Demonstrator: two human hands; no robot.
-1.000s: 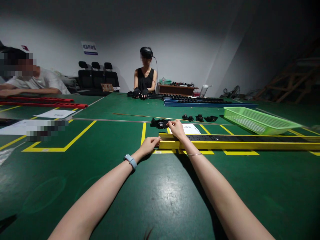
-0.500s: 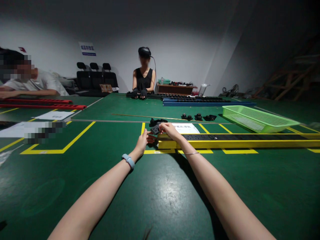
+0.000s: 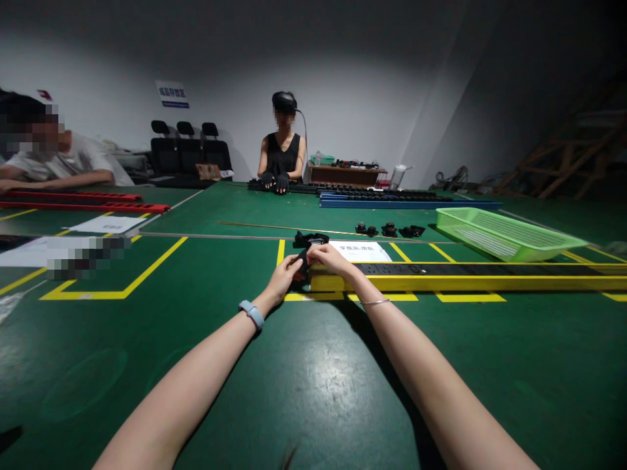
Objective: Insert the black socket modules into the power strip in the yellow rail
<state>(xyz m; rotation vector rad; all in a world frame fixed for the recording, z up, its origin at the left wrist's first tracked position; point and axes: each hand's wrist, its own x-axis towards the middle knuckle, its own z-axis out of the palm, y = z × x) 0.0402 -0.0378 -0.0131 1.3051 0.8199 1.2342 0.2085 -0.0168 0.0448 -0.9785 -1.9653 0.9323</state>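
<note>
- While we look down at the green table (image 3: 313,391), our left hand (image 3: 283,277) and our right hand (image 3: 329,259) meet at the left end of the long yellow rail (image 3: 465,282).
- Between both hands we hold a small black module (image 3: 304,261); the fingers of each hand are closed around it, and it sits just at the open end of the rail, touching or almost touching it. We cannot tell if it has entered the channel.
- Inside the rail a row of black modules (image 3: 441,268) is already lying, so we judge that a good part of the filling is done.
- Just behind our hands there is a small heap of black parts (image 3: 309,238) beside a white paper sheet (image 3: 360,250), and more loose black pieces (image 3: 389,230) lie further back; we judge that these are left to be handled.
- The green basket (image 3: 504,234) stands at the right, well apart from our hands.
- A person in a black top (image 3: 280,153) works at the far side with gloved hands, and another person (image 3: 63,163) leans on the table at the left.
</note>
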